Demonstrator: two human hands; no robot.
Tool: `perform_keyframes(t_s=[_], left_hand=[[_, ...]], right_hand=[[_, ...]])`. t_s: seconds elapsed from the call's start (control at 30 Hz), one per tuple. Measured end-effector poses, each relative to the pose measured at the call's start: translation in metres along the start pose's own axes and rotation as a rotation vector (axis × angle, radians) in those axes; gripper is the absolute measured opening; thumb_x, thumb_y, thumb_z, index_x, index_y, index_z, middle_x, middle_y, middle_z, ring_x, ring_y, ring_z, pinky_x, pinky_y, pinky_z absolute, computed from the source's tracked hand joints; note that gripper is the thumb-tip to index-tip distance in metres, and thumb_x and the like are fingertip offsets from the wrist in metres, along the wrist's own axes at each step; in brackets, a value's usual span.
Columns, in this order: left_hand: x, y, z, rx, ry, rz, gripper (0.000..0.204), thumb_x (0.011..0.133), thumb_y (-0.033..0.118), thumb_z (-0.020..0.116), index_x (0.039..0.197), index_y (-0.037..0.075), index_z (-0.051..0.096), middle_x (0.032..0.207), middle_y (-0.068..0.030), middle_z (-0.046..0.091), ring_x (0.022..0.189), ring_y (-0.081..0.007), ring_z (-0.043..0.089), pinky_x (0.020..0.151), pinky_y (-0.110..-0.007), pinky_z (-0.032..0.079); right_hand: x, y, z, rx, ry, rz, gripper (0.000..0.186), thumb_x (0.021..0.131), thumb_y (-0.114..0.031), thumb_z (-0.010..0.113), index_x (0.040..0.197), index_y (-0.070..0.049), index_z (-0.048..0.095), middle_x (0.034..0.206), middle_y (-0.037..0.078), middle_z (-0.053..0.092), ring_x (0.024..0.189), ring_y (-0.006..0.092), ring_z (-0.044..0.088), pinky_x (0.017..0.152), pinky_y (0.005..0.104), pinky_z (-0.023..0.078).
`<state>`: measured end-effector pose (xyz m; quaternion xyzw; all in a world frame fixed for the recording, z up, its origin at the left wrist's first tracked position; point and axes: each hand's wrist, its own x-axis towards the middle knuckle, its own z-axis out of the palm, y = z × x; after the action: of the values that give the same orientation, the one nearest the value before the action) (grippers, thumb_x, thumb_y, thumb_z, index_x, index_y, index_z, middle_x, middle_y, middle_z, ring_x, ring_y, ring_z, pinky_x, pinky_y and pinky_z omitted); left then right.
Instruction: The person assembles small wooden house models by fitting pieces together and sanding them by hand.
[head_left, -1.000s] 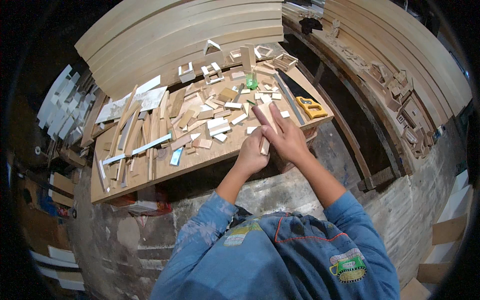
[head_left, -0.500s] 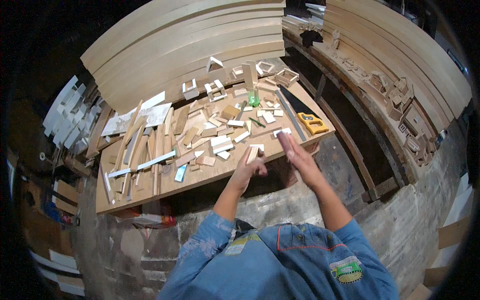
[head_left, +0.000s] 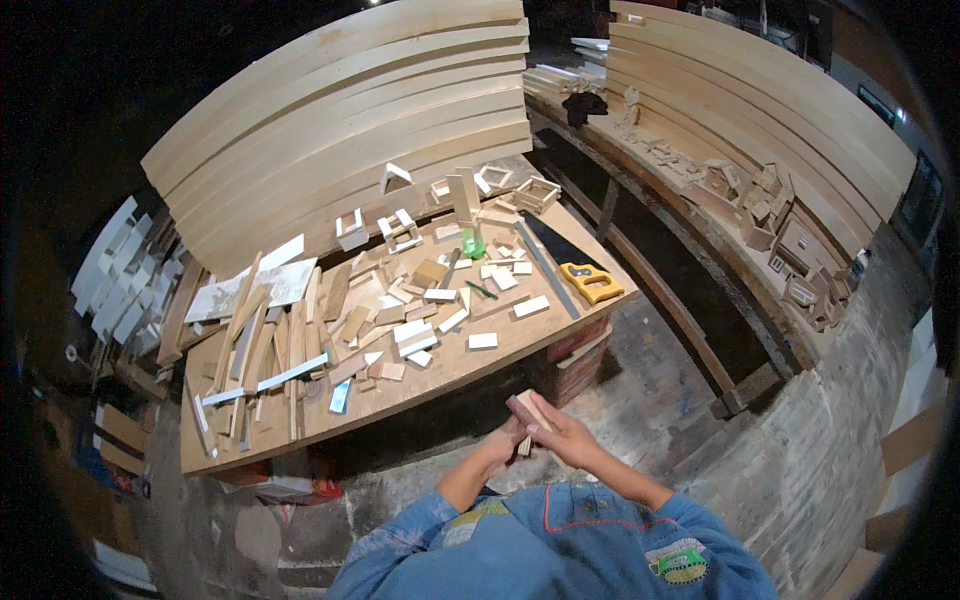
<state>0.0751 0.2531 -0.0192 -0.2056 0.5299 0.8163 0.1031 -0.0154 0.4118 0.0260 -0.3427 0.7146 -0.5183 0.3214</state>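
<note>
My left hand [head_left: 496,447] and my right hand [head_left: 568,442] are together just off the front edge of the workbench [head_left: 425,383], close to my body. The fingers of my right hand are wrapped round a wooden block [head_left: 528,408] with a reddish-brown face. In my left hand is a small wood piece [head_left: 525,446], mostly covered by the fingers and pressed near the block. On the bench closest to my hands lie two pale rectangular wood pieces, a nearer one [head_left: 483,341] and a farther one [head_left: 531,307].
A handsaw with a yellow handle [head_left: 590,284] lies at the bench's right end beside a grey metal strip [head_left: 549,271]. Wood offcuts [head_left: 415,337] crowd the middle, long strips [head_left: 262,355] the left. Stacked boards [head_left: 340,130] rise behind. A ledge with small wooden models [head_left: 770,215] runs along the right.
Both hands have drawn back from the bench edge toward my body and come together, bringing the block against the small wood piece. The view has shifted, so the bench sits lower and farther left.
</note>
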Motion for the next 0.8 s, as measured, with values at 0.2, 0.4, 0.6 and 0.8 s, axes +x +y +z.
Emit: perform_keyframes(t_s=[0.2,0.4,0.6,0.8], left_hand=[[-0.012,-0.022,0.011,-0.089,-0.216,-0.175,0.033,0.082,0.007,0.068,0.113,0.009,0.058,0.101,-0.0005,0.062,0.089,-0.0133,0.060,0.072,-0.028,0.051],[0.022,-0.048,0.006,0.155,-0.013,0.094,0.034,0.086,0.027,0.066,0.113,0.007,0.059,0.101,-0.0027,0.061,0.094,-0.0167,0.058,0.082,-0.033,0.048],[0.026,-0.028,0.006,1.000,0.174,0.508,0.032,0.084,0.027,0.062,0.110,0.009,0.063,0.111,-0.0154,0.065,0.108,-0.0298,0.061,0.087,-0.040,0.049],[0.019,0.044,0.039,1.018,0.340,0.702,0.023,0.078,0.021,0.070,0.092,0.004,0.069,0.087,-0.0112,0.072,0.086,-0.0279,0.070,0.076,-0.038,0.053]], right_hand=[[-0.016,0.040,0.010,0.087,0.034,-0.002,0.079,0.089,-0.056,0.056,0.151,-0.015,0.030,0.123,0.019,0.062,0.100,0.0237,0.064,0.087,0.0321,0.048],[-0.020,0.023,-0.004,-0.104,0.099,-0.001,0.082,0.088,-0.058,0.056,0.150,-0.013,0.031,0.114,0.020,0.065,0.104,0.0330,0.064,0.089,0.0382,0.047],[-0.038,-0.030,-0.011,-0.420,0.052,-0.098,0.080,0.087,-0.059,0.055,0.149,-0.013,0.034,0.091,0.026,0.061,0.085,0.0399,0.062,0.075,0.0457,0.049],[-0.003,-0.034,-0.030,-0.410,0.292,-0.179,0.079,0.085,-0.059,0.057,0.148,-0.016,0.036,0.086,0.026,0.058,0.084,0.0447,0.060,0.075,0.0496,0.047]])
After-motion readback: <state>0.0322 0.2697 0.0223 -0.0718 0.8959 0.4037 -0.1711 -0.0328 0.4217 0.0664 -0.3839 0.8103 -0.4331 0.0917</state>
